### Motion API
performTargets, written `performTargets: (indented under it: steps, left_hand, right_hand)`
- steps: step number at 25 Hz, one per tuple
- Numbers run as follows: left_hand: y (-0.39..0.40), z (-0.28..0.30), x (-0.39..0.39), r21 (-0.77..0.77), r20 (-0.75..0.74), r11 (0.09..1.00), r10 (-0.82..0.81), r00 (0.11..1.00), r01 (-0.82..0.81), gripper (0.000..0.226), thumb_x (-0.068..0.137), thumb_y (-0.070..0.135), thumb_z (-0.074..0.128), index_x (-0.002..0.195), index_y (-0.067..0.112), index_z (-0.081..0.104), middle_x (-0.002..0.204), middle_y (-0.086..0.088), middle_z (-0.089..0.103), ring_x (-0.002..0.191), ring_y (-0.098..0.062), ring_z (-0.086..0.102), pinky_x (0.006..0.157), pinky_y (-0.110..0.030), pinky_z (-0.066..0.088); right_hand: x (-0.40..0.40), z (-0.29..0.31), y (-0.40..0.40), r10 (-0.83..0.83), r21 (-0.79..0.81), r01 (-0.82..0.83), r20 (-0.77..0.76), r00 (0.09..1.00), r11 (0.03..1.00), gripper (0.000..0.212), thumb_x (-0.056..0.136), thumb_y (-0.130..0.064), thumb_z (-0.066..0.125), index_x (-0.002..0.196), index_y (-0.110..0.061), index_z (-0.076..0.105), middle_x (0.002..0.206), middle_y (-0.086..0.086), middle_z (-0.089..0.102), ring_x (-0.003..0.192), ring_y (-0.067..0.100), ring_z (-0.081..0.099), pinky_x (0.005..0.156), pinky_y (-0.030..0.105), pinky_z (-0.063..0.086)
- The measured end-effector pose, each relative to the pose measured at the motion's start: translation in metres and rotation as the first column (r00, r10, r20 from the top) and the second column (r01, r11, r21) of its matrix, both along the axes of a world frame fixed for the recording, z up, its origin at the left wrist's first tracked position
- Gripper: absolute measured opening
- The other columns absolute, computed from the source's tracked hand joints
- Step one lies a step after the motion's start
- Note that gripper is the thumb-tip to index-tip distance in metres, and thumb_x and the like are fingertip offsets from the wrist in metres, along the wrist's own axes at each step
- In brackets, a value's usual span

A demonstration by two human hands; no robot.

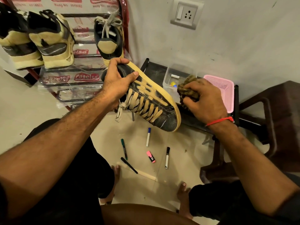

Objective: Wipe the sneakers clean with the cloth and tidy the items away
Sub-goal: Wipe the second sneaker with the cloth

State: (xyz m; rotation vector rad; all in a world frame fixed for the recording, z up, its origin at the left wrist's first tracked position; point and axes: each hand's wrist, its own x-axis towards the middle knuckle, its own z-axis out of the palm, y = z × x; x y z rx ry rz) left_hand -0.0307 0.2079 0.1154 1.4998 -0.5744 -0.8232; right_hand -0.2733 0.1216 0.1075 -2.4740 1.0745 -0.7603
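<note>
My left hand (117, 82) grips a black sneaker (155, 101) with tan stripes, laces and sole by its heel, toe pointing toward me and to the right. My right hand (206, 101) is closed around a bunched brown cloth (186, 90), held just beside the sneaker's right sole edge. Its matching sneaker (108, 39) stands heel-out on the red shoe rack (125, 30). Two chunkier black-and-cream sneakers (50, 41) sit on the rack's left side.
Several markers (148, 137) and a pink highlighter (151, 157) lie scattered on the tiled floor between my feet. A clear plastic box (172, 75) and a pink mesh basket (225, 91) rest on a dark low table (154, 69). A dark stool (276, 111) stands at right.
</note>
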Motion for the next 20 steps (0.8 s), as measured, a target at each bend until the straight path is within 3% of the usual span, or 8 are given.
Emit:
performTargets:
  steps: [2, 6, 10, 14, 18, 20]
  left_hand:
    - [0.001, -0.001, 0.004, 0.0, -0.052, 0.999, 0.034, 0.998, -0.035, 0.047, 0.092, 0.004, 0.07, 0.13, 0.02, 0.048, 0.115, -0.005, 0.06, 0.086, -0.02, 0.076, 0.066, -0.036, 0.063]
    - [-0.001, -0.003, 0.001, 0.002, -0.07, 0.999, 0.045, 0.997, -0.045, 0.045, 0.091, 0.003, 0.07, 0.127, 0.021, 0.049, 0.116, -0.008, 0.061, 0.088, -0.023, 0.076, 0.069, -0.041, 0.064]
    - [-0.002, -0.004, 0.0, -0.001, -0.099, 0.999, 0.034, 0.994, -0.034, 0.044, 0.091, 0.005, 0.071, 0.123, 0.024, 0.048, 0.119, -0.013, 0.061, 0.09, -0.028, 0.076, 0.072, -0.048, 0.064]
    - [-0.002, -0.011, -0.018, -0.016, 0.132, 0.998, -0.062, 0.989, 0.065, 0.024, 0.1, 0.02, 0.062, 0.12, 0.024, 0.049, 0.116, -0.005, 0.062, 0.097, -0.018, 0.071, 0.077, -0.039, 0.064]
    - [0.0, -0.021, -0.038, -0.081, 0.174, 0.981, -0.162, 0.971, 0.178, 0.014, 0.105, 0.019, 0.051, 0.119, 0.019, 0.052, 0.116, -0.006, 0.063, 0.104, -0.017, 0.066, 0.087, -0.036, 0.06]
    - [0.002, -0.023, -0.048, -0.127, 0.188, 0.959, -0.229, 0.955, 0.255, 0.014, 0.106, 0.016, 0.049, 0.119, 0.017, 0.055, 0.115, -0.005, 0.065, 0.104, -0.014, 0.066, 0.087, -0.031, 0.058]
  right_hand:
    - [-0.003, 0.005, 0.003, 0.061, 0.049, -0.066, 0.085, 0.994, 0.997, 0.031, 0.077, -0.022, 0.07, 0.108, -0.017, 0.073, 0.107, 0.006, 0.066, 0.097, 0.022, 0.063, 0.088, 0.012, 0.045]
    - [0.009, 0.001, 0.032, 0.396, 0.02, -0.396, -0.119, 0.911, 0.918, 0.03, 0.082, -0.03, 0.064, 0.107, -0.015, 0.071, 0.103, 0.007, 0.063, 0.092, 0.021, 0.06, 0.076, 0.031, 0.055]
    - [0.012, 0.001, 0.021, 0.339, 0.016, -0.339, -0.076, 0.938, 0.941, 0.026, 0.082, -0.015, 0.074, 0.108, -0.013, 0.072, 0.105, 0.009, 0.062, 0.094, 0.02, 0.058, 0.078, 0.039, 0.058]
    - [0.026, -0.009, 0.041, 0.401, 0.013, -0.401, -0.084, 0.912, 0.916, 0.028, 0.085, -0.023, 0.066, 0.112, -0.014, 0.07, 0.109, 0.01, 0.061, 0.098, 0.021, 0.057, 0.081, 0.036, 0.057]
    - [0.039, 0.002, 0.041, 0.285, 0.007, -0.29, 0.176, 0.942, 0.957, 0.029, 0.085, -0.023, 0.063, 0.112, -0.014, 0.07, 0.109, 0.006, 0.062, 0.099, 0.015, 0.058, 0.088, 0.02, 0.05]
    - [0.041, 0.01, 0.038, 0.257, -0.011, -0.26, 0.19, 0.948, 0.966, 0.027, 0.084, -0.018, 0.068, 0.111, -0.015, 0.071, 0.108, 0.004, 0.062, 0.098, 0.014, 0.059, 0.088, 0.019, 0.05]
